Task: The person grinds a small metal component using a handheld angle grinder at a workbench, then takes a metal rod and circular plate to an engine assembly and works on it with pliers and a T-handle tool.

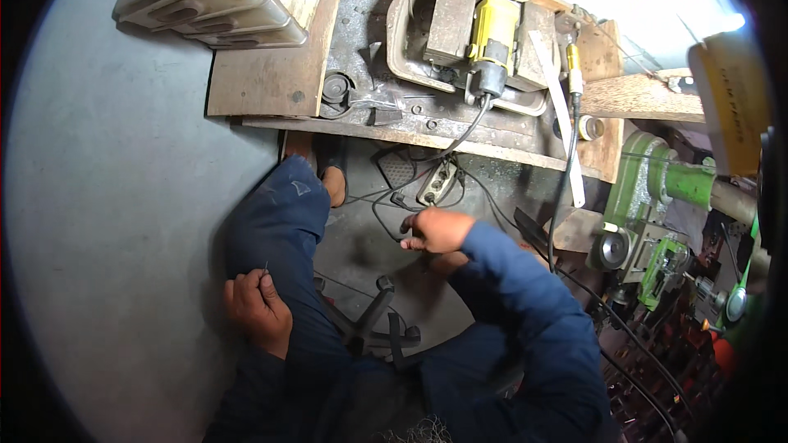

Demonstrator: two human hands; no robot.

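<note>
My left hand (258,305) rests over my left thigh, its thumb and fingers pinched on a thin, dark, pin-like piece (265,267). The piece is too small to name. My right hand (440,230) reaches out above my right knee, slightly blurred, with thumb and forefinger apart and nothing visible between them. In the picture it appears just below a white power strip (437,183) on the floor, and a black cable (379,212) passes close to its fingertips. I cannot tell whether the fingers touch that cable.
On the low wooden bench (263,86) ahead, a yellow angle grinder (496,26) lies between metal blocks (452,18) in a tray (400,41). A white strip (558,107) and a yellow handheld tool (574,66) lie right of it. A green machine (644,176) stands at right; drawers (217,8) at left.
</note>
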